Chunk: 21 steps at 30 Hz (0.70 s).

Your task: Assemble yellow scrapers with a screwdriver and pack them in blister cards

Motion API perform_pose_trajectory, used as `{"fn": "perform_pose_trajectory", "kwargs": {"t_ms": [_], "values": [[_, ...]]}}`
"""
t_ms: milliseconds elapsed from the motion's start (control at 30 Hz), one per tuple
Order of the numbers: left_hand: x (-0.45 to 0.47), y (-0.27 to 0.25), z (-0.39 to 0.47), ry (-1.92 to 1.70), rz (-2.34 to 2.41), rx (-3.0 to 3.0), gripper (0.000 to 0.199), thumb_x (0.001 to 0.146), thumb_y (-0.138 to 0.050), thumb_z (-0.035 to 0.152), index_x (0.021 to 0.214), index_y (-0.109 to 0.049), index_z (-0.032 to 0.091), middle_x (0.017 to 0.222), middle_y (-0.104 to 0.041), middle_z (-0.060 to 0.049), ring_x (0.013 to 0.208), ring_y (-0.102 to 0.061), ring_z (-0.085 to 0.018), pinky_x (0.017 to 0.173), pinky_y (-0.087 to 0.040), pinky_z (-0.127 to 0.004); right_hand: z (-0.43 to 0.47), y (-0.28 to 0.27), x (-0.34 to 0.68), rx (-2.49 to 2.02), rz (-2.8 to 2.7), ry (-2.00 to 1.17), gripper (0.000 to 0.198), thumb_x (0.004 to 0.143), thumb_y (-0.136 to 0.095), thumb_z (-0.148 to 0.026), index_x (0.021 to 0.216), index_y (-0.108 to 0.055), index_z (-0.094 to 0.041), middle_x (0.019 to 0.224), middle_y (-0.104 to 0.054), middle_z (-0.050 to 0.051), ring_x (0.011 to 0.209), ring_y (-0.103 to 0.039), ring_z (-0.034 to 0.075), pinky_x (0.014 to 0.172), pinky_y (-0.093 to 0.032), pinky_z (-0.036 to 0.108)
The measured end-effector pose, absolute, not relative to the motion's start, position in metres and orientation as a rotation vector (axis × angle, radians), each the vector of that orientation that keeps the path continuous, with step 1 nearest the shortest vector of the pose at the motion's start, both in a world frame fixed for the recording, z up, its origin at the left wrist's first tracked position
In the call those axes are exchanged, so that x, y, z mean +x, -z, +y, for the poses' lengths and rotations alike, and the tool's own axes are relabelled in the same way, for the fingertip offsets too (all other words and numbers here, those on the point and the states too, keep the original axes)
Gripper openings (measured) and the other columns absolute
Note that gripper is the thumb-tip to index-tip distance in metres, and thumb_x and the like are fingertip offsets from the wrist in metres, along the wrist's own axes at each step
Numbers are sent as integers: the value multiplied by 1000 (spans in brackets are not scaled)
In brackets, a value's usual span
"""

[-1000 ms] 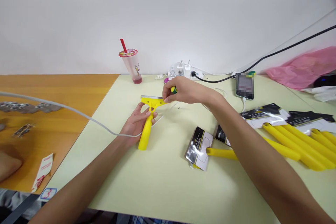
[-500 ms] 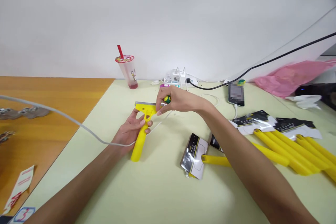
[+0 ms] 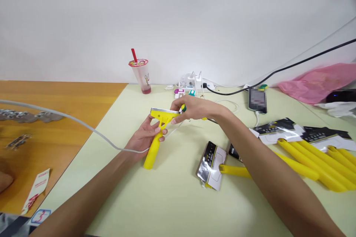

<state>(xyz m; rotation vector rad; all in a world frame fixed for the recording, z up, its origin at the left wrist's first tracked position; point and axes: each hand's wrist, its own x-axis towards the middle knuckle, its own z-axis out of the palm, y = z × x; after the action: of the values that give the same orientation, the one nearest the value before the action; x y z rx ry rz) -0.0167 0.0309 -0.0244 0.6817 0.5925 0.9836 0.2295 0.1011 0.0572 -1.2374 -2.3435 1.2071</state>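
My left hand [image 3: 146,133] is closed round the neck of a yellow scraper [image 3: 152,152], its handle slanting down toward me. Along the scraper's top runs a metal blade strip [image 3: 164,110]. My right hand [image 3: 191,107] is closed at the right end of the scraper head, thumb and fingers against it. Tucked in that hand is a screwdriver [image 3: 183,108] with a green and yellow handle; a dark shaft comes out behind the palm. Whether the right fingertips also pinch a small part is hidden.
Yellow scraper handles [image 3: 314,163] and black-and-white packets [image 3: 213,164] lie right. A drink cup [image 3: 141,77], power strip [image 3: 194,83] and phone [image 3: 257,100] stand along the wall. A white cable [image 3: 83,129] crosses left. Metal parts [image 3: 30,115] sit on the wooden table, near another person's skin.
The view has shifted slightly left, so things appear further right. My right thumb and fingers stay at the scraper head's right end, and the right hand has turned a little, showing the screwdriver's shaft.
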Motion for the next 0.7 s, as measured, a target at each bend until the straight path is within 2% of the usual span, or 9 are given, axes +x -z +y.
{"fn": "perform_pose_trajectory", "kwargs": {"t_ms": [67,133,233,400,533,700], "values": [[-15,23,30,-980,595,679,53,80,-85,4,120,-60,28,111,-65,-2,81,-68,-13,65,-53,-24,101,-59,232,-1183,-2363,-1190,38,78,-90,-54,91,-75,-22,93,-71,2,74,-57,15,57,-37,28],[-14,22,29,-981,604,679,53,80,-85,5,120,-60,27,109,-65,-2,81,-68,-13,64,-52,-24,101,-60,233,-1199,-2349,-1182,37,78,-90,-53,91,-77,-22,90,-70,2,72,-56,15,56,-38,29],[-13,20,28,-987,615,680,55,78,-86,4,120,-58,28,103,-64,-1,81,-68,-14,63,-52,-24,99,-62,234,-1222,-2350,-1175,33,79,-89,-50,93,-79,-21,93,-72,3,73,-58,16,57,-42,29],[-13,21,28,-992,620,671,53,80,-84,4,119,-58,27,109,-64,-3,83,-69,-14,66,-54,-25,96,-63,228,-1203,-2340,-1145,28,81,-87,-38,100,-77,-21,107,-75,5,75,-63,16,59,-45,30],[-15,23,29,-987,610,666,53,80,-85,5,121,-60,27,103,-63,-1,83,-68,-14,66,-54,-24,95,-62,221,-1138,-2348,-971,26,78,-90,-31,93,-73,-20,101,-74,3,81,-62,16,65,-43,30],[-16,26,30,-966,599,679,47,84,-83,5,120,-61,26,107,-65,-3,85,-69,-15,67,-55,-25,98,-59,224,-1156,-2344,-964,26,77,-92,-36,88,-75,-20,98,-73,2,78,-60,16,65,-41,31]]}}
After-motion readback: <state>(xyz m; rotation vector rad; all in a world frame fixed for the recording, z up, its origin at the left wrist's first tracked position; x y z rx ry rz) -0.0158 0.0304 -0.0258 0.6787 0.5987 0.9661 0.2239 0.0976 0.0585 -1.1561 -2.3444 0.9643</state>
